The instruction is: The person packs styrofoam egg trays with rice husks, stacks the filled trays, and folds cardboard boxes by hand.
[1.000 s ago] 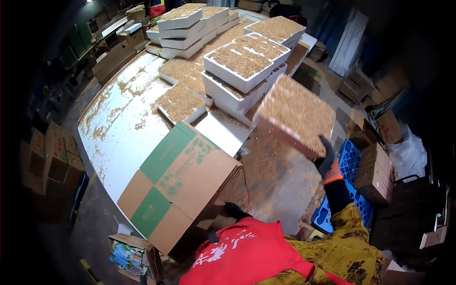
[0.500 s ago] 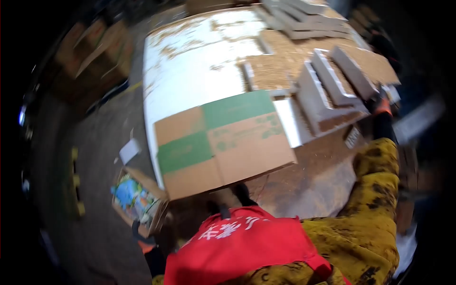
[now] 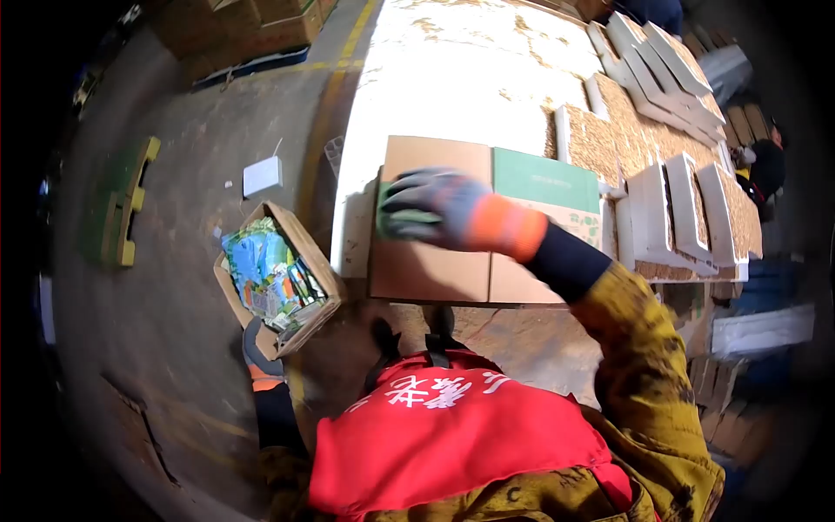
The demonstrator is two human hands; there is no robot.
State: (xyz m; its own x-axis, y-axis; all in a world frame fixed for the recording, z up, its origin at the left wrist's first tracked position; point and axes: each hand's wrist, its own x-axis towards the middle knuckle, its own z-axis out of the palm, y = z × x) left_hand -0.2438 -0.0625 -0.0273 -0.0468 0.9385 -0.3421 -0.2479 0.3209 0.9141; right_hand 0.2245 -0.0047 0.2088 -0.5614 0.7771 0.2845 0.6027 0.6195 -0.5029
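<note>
My right hand (image 3: pixel 426 209), in a grey glove with an orange cuff, is over the left part of a closed brown-and-green carton (image 3: pixel 439 270) on the table. Its fingers are extended and a little blurred, with nothing held; whether the palm touches the carton I cannot tell. Low on the left, my gloved left hand (image 3: pixel 259 355) grips the near corner of an open cardboard box (image 3: pixel 315 265). Colourful printed packets (image 3: pixel 263 265), mostly blue and green, fill that box. Part of the left hand's fingers is hidden at the corner.
White foam trays (image 3: pixel 657 213) of brown, crumbly material stand at the table's right, with more stacked behind. Brown crumbs lie on the bright white tabletop (image 3: pixel 452 78). A white block (image 3: pixel 263 177) and a green-yellow pallet (image 3: pixel 130 204) are on the floor. Another person (image 3: pixel 765 174) is at far right.
My right hand has come from the foam trays at the right to above the carton. The view has turned, so table and carton appear farther right. My left hand stays at the open box.
</note>
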